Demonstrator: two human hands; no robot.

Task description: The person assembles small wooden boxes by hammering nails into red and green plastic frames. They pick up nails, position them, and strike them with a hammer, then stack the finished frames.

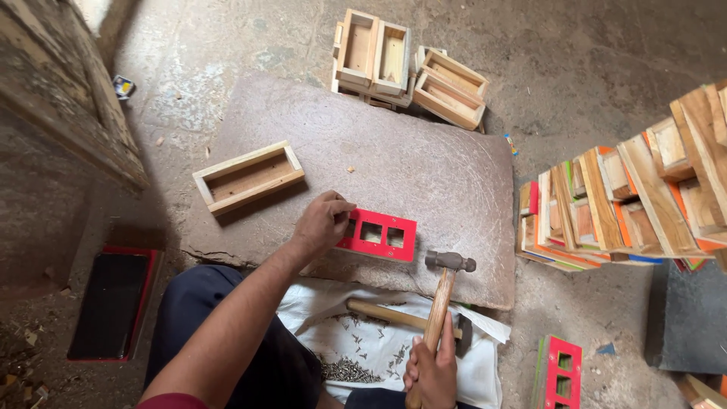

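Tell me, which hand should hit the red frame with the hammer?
Probably the right hand: it grips the hammer, whose head hovers beside the red frame. The left hand rests on the frame's left end.

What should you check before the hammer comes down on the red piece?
1. Red panel lies flat on the stone slab: ok.
2. Left hand steadies the panel at its left end: ok.
3. Right hand grips the hammer by its wooden handle: ok.
4. Hammer head is away from the left fingers: ok, it hovers off the panel's right side.
5. A nail stands ready under the left fingers: cannot tell, hidden.
6. Spare nails close by on the white cloth: ok.
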